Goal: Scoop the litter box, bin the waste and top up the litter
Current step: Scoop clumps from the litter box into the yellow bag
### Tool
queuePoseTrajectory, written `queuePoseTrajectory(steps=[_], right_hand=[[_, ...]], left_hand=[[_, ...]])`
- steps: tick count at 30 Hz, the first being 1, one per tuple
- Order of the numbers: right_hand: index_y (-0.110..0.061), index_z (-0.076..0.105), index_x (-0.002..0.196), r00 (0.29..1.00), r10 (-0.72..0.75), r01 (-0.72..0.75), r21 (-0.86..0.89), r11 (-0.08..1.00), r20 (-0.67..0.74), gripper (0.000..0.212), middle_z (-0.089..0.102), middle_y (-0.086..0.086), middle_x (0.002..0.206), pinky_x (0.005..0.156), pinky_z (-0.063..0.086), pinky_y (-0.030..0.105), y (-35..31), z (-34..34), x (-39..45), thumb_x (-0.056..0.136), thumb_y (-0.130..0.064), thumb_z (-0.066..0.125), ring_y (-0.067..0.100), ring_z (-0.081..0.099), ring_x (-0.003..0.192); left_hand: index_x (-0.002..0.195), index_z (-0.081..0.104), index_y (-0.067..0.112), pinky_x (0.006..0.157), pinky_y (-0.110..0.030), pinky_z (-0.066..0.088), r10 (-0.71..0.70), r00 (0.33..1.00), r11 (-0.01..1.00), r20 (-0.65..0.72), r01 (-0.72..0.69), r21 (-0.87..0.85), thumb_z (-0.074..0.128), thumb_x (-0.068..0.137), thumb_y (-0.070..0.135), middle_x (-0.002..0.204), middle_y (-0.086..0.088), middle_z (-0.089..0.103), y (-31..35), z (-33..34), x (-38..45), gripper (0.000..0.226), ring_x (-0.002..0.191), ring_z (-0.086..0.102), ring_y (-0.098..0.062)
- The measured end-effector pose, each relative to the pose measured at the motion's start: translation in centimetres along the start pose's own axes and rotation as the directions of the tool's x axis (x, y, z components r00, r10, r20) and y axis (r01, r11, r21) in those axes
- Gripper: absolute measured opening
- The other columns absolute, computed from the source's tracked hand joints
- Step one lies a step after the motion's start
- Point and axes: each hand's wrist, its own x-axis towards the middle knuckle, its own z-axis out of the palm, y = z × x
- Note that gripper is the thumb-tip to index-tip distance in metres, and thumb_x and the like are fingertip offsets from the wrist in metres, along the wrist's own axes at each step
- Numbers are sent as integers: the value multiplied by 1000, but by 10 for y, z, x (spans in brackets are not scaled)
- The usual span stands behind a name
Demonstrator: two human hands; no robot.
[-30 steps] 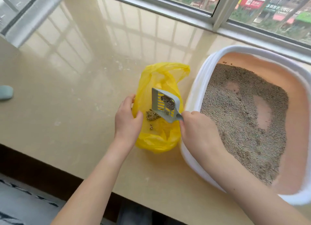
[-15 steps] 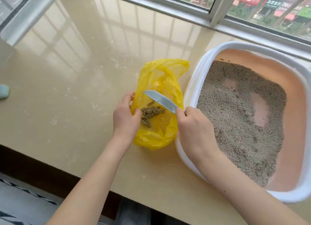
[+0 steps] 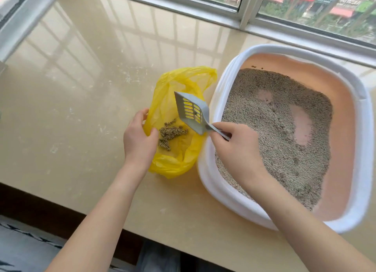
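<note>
A yellow plastic bag (image 3: 173, 160) lies open on the beige sill, with a small heap of clumped litter (image 3: 171, 134) inside it. My left hand (image 3: 138, 139) grips the bag's left edge and holds it open. My right hand (image 3: 238, 149) grips the handle of a grey slotted scoop (image 3: 192, 112), which hangs over the bag with its slots showing and nothing in it. To the right stands the litter box (image 3: 207, 170), white-rimmed with a pink inside. Grey litter (image 3: 270, 133) fills it, with two bare pink patches.
The glossy beige sill (image 3: 81, 109) stretches left and back to a window frame (image 3: 244, 13). Its front edge drops to a dark floor with a patterned rug (image 3: 20, 251). The litter box touches the bag's right side.
The scoop tipped its clumps into the bag, turned edge-on, and now faces up again with nothing in it. The heap in the bag grew. My left hand stayed on the bag.
</note>
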Motion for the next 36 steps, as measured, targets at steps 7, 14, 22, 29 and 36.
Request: queuePoseTrajectory(steps=[7, 14, 22, 29, 36], right_hand=[[10, 65, 76, 909, 302, -416, 670, 615, 288, 18, 48, 9, 65, 37, 22, 13, 22, -46, -8, 88, -2, 60, 10, 33, 51], [3, 65, 88, 885, 406, -435, 719, 542, 228, 16, 51, 0, 60, 32, 23, 14, 70, -116, -26, 91, -12, 58, 7, 35, 44], [-13, 41, 60, 1000, 25, -26, -641, 767, -11, 37, 40, 1, 50, 46, 31, 32, 142, -132, -55, 95, -19, 52, 29, 43, 51], [-18, 40, 56, 986, -161, 74, -769, 634, -38, 35, 45, 2, 46, 48, 3, 14, 137, -150, -56, 88, -19, 54, 26, 39, 37], [-15, 43, 64, 963, 262, -46, -925, 376, 59, 34, 43, -1, 63, 50, 28, 23, 120, -202, -39, 96, -27, 43, 21, 45, 57]], left_hand=[[127, 54, 8, 99, -32, 33, 222, 971, 957, -86, -200, 211, 61, 75, 3, 121, -14, 55, 18, 8, -11, 53, 114, 48, -30], [116, 62, 9, 95, -27, 37, 411, 907, 906, -95, -394, 152, 56, 76, 4, 116, -9, 61, 61, 31, -29, 40, 110, 52, -24], [124, 54, 1, 101, -9, 24, 420, 907, 907, 21, -420, 7, 56, 80, 6, 124, -13, 55, 97, 82, -49, 45, 117, 45, -18], [130, 48, -5, 101, -3, 17, 438, 898, 892, 48, -441, 101, 47, 85, -4, 130, -21, 50, 92, 101, -50, 45, 122, 43, -28], [130, 51, -3, 103, -9, 22, 440, 898, 892, 20, -439, 110, 48, 85, -3, 129, -21, 52, 92, 102, -50, 45, 122, 46, -30]])
